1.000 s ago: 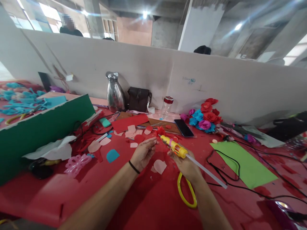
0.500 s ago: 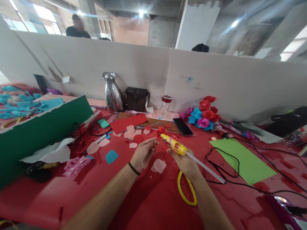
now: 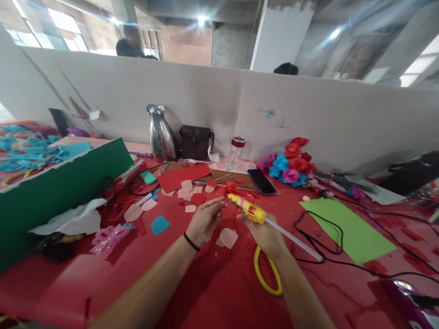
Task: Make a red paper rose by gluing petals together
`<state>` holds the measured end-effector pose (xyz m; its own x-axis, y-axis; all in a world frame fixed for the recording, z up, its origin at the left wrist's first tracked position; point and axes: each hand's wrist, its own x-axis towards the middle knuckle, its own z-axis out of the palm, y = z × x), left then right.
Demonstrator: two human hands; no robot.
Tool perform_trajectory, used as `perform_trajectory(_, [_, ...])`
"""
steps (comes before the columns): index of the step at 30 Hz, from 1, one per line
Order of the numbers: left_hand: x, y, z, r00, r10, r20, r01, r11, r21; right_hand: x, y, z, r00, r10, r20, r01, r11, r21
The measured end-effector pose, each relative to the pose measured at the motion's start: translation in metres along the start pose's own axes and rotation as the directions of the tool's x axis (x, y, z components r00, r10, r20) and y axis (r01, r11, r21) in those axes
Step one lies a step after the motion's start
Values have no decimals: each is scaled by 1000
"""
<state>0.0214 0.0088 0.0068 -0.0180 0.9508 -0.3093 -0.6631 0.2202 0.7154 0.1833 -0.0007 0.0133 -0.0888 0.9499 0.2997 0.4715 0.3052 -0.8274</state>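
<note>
My right hand (image 3: 269, 235) is wrapped round a yellow hot glue gun (image 3: 252, 210), with a long clear glue stick (image 3: 295, 238) poking out of its back. The gun's nozzle points up and left, close to the fingertips of my left hand (image 3: 206, 221). Those fingers are pinched together; whatever is between them is too small to make out. Just beyond the fingertips and nozzle shows a small red paper flower (image 3: 230, 186); whether my left hand holds it I cannot tell. Below the hands lies a pale pink paper petal (image 3: 228, 237). Yellow scissor-like handles (image 3: 269, 274) show beside my right wrist.
Cut petals and red paper (image 3: 185, 176) litter the red table. Behind stand a steel jug (image 3: 160, 135), a black bag (image 3: 195, 142), a glass jar (image 3: 236, 153), a phone (image 3: 261, 181) and paper flowers (image 3: 293, 164). A black cable (image 3: 308, 237) crosses green paper (image 3: 356, 233) at right.
The glue gun's nozzle has shifted slightly left, nearer my left fingertips. My left hand has hardly moved. A person behind the partition has moved to the right.
</note>
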Motion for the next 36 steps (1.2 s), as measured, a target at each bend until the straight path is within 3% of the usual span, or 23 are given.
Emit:
perform_trajectory(19, [3, 2, -1, 999, 9, -43, -10, 1000, -13, 1, -3, -2, 991, -130, -11, 125, 969, -214])
perform_trajectory(36, [2, -2, -1, 997, 80, -22, -80, 997, 2, -2, -7, 4, 986, -169, 3, 166, 971, -174])
